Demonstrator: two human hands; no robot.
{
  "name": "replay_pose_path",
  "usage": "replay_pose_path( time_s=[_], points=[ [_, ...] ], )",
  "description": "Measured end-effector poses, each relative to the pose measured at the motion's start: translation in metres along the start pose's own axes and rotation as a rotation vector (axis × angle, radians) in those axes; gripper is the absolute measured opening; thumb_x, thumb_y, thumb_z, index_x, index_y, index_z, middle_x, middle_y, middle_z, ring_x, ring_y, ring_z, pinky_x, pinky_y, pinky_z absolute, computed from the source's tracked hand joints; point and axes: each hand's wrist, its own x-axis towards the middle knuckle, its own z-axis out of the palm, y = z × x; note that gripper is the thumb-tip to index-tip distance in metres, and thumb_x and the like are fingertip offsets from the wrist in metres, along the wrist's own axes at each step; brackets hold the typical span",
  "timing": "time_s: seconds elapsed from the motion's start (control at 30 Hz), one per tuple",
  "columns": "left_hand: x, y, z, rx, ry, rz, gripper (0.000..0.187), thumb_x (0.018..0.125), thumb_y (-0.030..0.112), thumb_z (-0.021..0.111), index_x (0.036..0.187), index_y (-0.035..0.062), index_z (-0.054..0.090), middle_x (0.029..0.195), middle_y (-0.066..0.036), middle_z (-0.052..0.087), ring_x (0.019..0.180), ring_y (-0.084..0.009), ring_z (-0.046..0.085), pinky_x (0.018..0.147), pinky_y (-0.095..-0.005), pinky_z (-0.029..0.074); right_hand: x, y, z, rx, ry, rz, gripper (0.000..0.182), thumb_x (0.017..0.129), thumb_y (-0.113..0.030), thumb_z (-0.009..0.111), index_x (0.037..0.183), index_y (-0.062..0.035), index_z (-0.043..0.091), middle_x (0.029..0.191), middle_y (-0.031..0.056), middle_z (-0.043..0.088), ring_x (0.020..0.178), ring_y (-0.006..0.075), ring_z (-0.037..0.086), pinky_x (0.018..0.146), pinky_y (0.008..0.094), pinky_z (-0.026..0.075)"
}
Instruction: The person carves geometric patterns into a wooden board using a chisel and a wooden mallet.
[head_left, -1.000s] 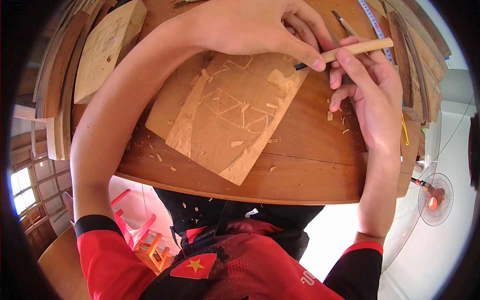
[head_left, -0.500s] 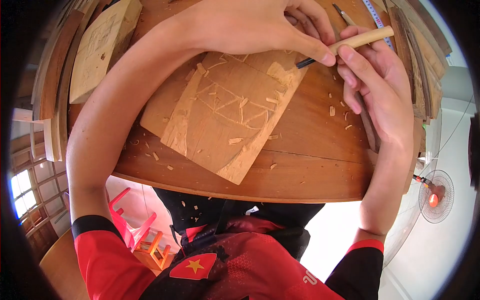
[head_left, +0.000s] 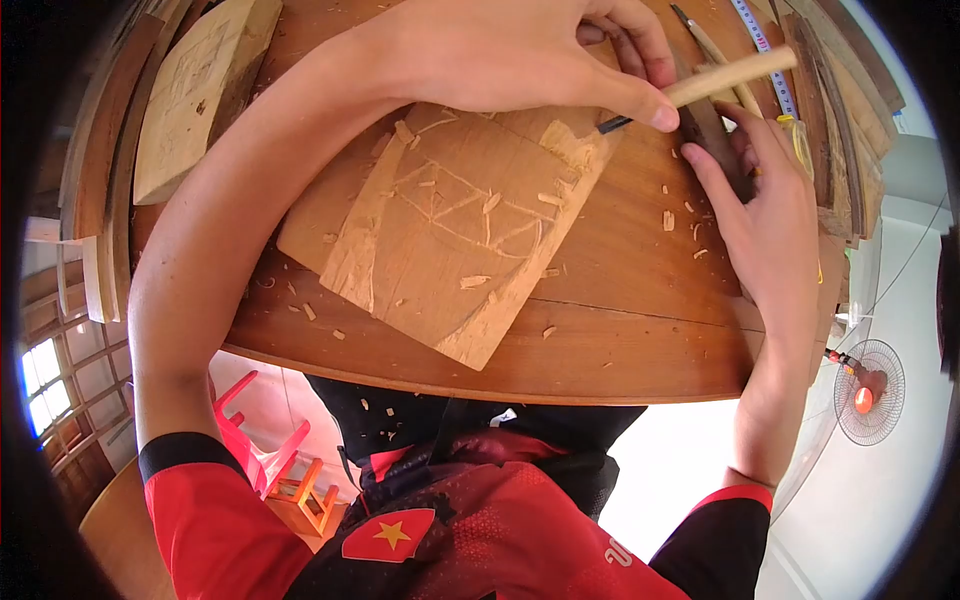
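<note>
My left hand [head_left: 560, 60] reaches across the top of the carved board and is closed on a chisel with a pale round wooden handle [head_left: 735, 76]. The chisel's dark blade [head_left: 614, 125] points down-left by the board's upper right edge. To the right, my right hand [head_left: 765, 200] has its thumb and fingers around a dark wooden stick [head_left: 708, 128] on the table. The flat wooden board [head_left: 450, 250] bears carved grooves and cut-away edges, with loose chips on it.
Chips lie scattered on the brown table [head_left: 620, 350]. A thick wood block [head_left: 200, 100] stands at left; wooden planks flank both sides. Another tool [head_left: 705, 45] and a tape measure [head_left: 765, 50] lie at upper right. A fan [head_left: 870, 392] is at far right.
My right hand has let go of the chisel handle and moved down onto the dark wooden stick. The chisel stays in my left hand, slightly shifted.
</note>
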Motion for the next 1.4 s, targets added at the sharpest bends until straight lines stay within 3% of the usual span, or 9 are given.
replay_pose_path(
  time_s=[0.13, 0.23, 0.3, 0.43, 0.67, 0.77, 0.97, 1.13, 1.4],
  points=[
    [0.005, -0.017, 0.011, 0.150, 0.094, 0.109, 0.035, 0.097, 0.030, 0.075, 0.111, -0.0018, 0.072, 0.091, -0.009, 0.075, 0.084, -0.0124, 0.068, 0.077, -0.0282, 0.054, 0.002, 0.016, -0.004, -0.038, 0.098, -0.122, 0.039, 0.098, -0.030, 0.069, 0.125, -0.0011, 0.064, 0.098, 0.0104, 0.068, 0.074, 0.0155, 0.061, 0.066, 0.0331, 0.050],
    [0.003, -0.012, 0.006, 0.085, 0.053, 0.019, 0.035, 0.097, 0.030, 0.074, 0.110, -0.0022, 0.072, 0.090, -0.010, 0.075, 0.084, -0.0134, 0.068, 0.078, -0.0295, 0.054, -0.005, 0.001, -0.039, 0.390, 0.059, 0.376, 0.039, 0.105, -0.033, 0.060, 0.127, -0.0001, 0.062, 0.094, 0.0097, 0.067, 0.068, 0.0103, 0.058, 0.058, 0.0271, 0.046],
    [-0.001, -0.004, 0.000, 0.020, 0.009, 0.010, 0.035, 0.097, 0.030, 0.074, 0.109, -0.0024, 0.072, 0.090, -0.010, 0.075, 0.084, -0.0141, 0.068, 0.078, -0.0301, 0.054, -0.014, 0.039, -0.075, 0.822, -0.003, 0.340, 0.043, 0.109, -0.033, 0.052, 0.133, 0.0019, 0.058, 0.092, 0.0072, 0.065, 0.060, 0.0053, 0.051, 0.050, 0.0202, 0.040],
    [0.008, -0.018, 0.010, 0.090, 0.063, 0.071, 0.035, 0.096, 0.030, 0.075, 0.108, -0.0027, 0.073, 0.089, -0.011, 0.075, 0.084, -0.0150, 0.068, 0.078, -0.0302, 0.054, -0.017, 0.048, -0.089, 0.631, -0.191, 0.310, 0.036, 0.110, -0.031, 0.049, 0.119, 0.0025, 0.058, 0.092, 0.0055, 0.063, 0.052, 0.0023, 0.044, 0.044, 0.0185, 0.037],
    [-0.003, -0.004, 0.014, 0.231, 0.132, 0.029, 0.036, 0.096, 0.032, 0.075, 0.106, -0.0025, 0.072, 0.088, -0.010, 0.073, 0.081, -0.0141, 0.065, 0.077, -0.0292, 0.053, -0.010, 0.079, -0.108, 0.757, -0.354, 0.313, 0.036, 0.112, -0.034, 0.047, 0.110, 0.0006, 0.058, 0.084, 0.0031, 0.058, 0.049, 0.0020, 0.043, 0.041, 0.0179, 0.037],
    [0.006, -0.012, 0.014, 0.211, 0.125, -0.037, 0.036, 0.096, 0.031, 0.075, 0.106, -0.0028, 0.072, 0.084, -0.007, 0.070, 0.078, -0.0125, 0.062, 0.074, -0.0284, 0.052, -0.009, 0.067, -0.104, 0.708, -0.254, 0.363, 0.037, 0.111, -0.035, 0.047, 0.104, -0.0012, 0.059, 0.080, 0.0026, 0.058, 0.047, 0.0023, 0.041, 0.038, 0.0198, 0.033],
    [0.005, 0.019, 0.012, 0.212, 0.055, -0.230, 0.035, 0.096, 0.030, 0.074, 0.105, -0.0034, 0.071, 0.080, -0.005, 0.067, 0.073, -0.0113, 0.058, 0.068, -0.0291, 0.049, 0.001, 0.086, -0.105, 0.675, -0.363, 0.311, 0.037, 0.111, -0.037, 0.048, 0.101, -0.0031, 0.059, 0.076, 0.0014, 0.056, 0.046, 0.0024, 0.040, 0.037, 0.0202, 0.034],
    [-0.007, 0.001, 0.024, 0.314, 0.206, 0.010, 0.035, 0.097, 0.030, 0.073, 0.103, -0.0048, 0.070, 0.080, -0.006, 0.066, 0.072, -0.0124, 0.059, 0.067, -0.0291, 0.050, 0.010, 0.092, -0.108, 0.654, -0.422, 0.301, 0.036, 0.111, -0.036, 0.048, 0.103, -0.0024, 0.059, 0.079, 0.0021, 0.058, 0.047, 0.0026, 0.041, 0.038, 0.0195, 0.035],
    [-0.007, 0.000, 0.019, 0.290, 0.144, 0.071, 0.032, 0.098, 0.027, 0.071, 0.102, -0.0045, 0.068, 0.079, -0.007, 0.067, 0.071, -0.0134, 0.059, 0.066, -0.0301, 0.049, 0.009, 0.085, -0.106, 0.691, -0.419, 0.301, 0.037, 0.110, -0.036, 0.051, 0.111, 0.0005, 0.058, 0.087, 0.0035, 0.060, 0.052, 0.0024, 0.044, 0.039, 0.0188, 0.037]
  ],
)
